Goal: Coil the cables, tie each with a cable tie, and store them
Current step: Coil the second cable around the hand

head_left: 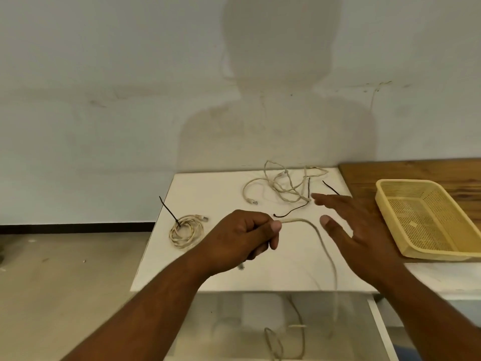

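Observation:
My left hand (244, 237) grips a beige cable (324, 246) near one end; its plug pokes out below the fist. The cable arcs right and hangs down over the table's front edge. My right hand (356, 227) hovers open just right of the cable, fingers spread, holding nothing. A coiled beige cable (186, 231) bound with a black cable tie lies at the table's left. A loose tangled beige cable (282, 187) lies at the back. A black cable tie (292, 211) lies beside it, and another black tie (330, 187) sits near the right edge.
The white table (223, 188) stands against a pale wall. A yellow plastic basket (426, 217) sits at the right, partly on a wooden board (406, 173). Bare floor lies to the left. More cable hangs below the table's front edge.

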